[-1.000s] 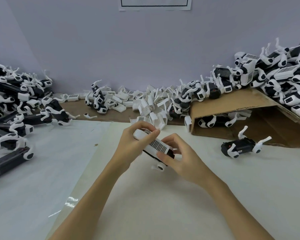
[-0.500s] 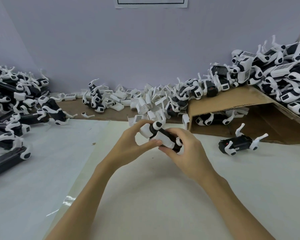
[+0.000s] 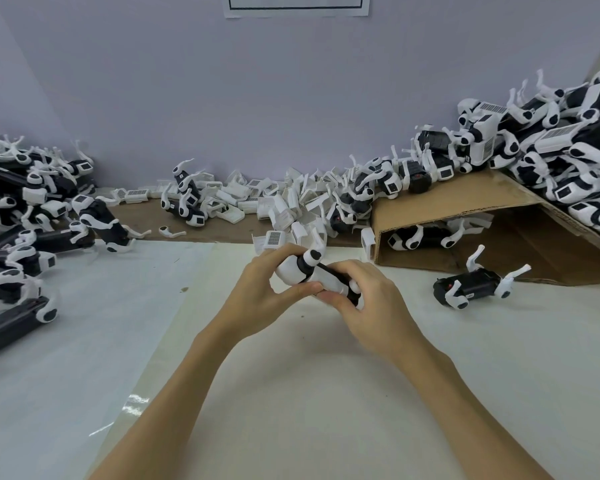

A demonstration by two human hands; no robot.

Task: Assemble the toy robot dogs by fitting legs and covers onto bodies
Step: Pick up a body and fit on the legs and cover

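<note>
Both hands' fingers curl round one toy dog [image 3: 314, 277] held above the white surface [image 3: 326, 375]: left hand [image 3: 267, 296] at its white end, right hand [image 3: 371, 299] at the other. It looks light, rigid plastic; thin legs seem fragile, so gripping the body suits. Loose covers [image 3: 291, 206] heap behind, against a lilac wall [image 3: 257, 98].

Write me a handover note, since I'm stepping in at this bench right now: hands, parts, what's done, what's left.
Left hand and right hand both grip one toy dog above the white table, fingers curled round its body.
Its white cover looks fitted; whether it is fully seated, I cannot tell.
One black body with legs lies alone to the right, no white cover showing.
Loose white covers are heaped at the back centre.
Dogs are piled at left and on the cardboard at right.
Left: finish this dog, then the lone body.
</note>
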